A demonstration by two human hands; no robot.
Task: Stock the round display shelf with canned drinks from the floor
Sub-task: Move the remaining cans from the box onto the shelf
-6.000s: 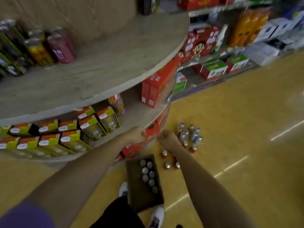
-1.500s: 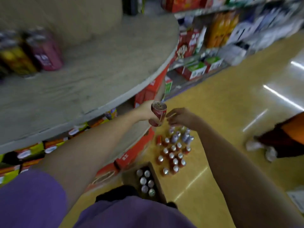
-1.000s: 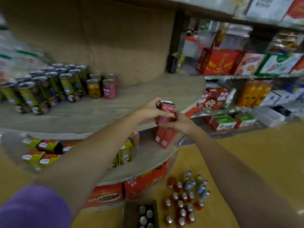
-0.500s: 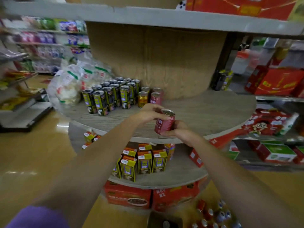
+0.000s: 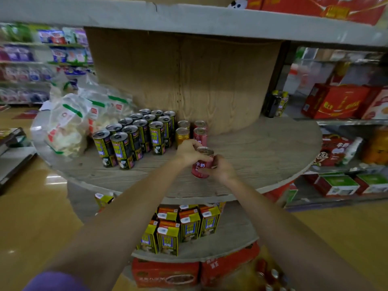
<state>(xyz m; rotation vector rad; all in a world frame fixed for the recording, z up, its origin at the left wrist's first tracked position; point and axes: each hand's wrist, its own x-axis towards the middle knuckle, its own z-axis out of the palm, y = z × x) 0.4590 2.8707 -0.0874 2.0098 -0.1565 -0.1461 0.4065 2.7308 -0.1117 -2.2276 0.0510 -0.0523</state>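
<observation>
We hold the red can (image 5: pixel 202 164) in both hands, left hand (image 5: pixel 188 151) curled round its upper side, right hand (image 5: pixel 220 168) round its lower side, over the shelf (image 5: pixel 262 156) just before the standing cans (image 5: pixel 199 134). It looks rigid, smooth, probably full and weighty; gripping mid-wall seems safest.

Red can (image 5: pixel 201 164): now over the round shelf (image 5: pixel 262 156), nearer the shelved red cans (image 5: pixel 199 134).
Both hands: further in over the shelf.
</observation>
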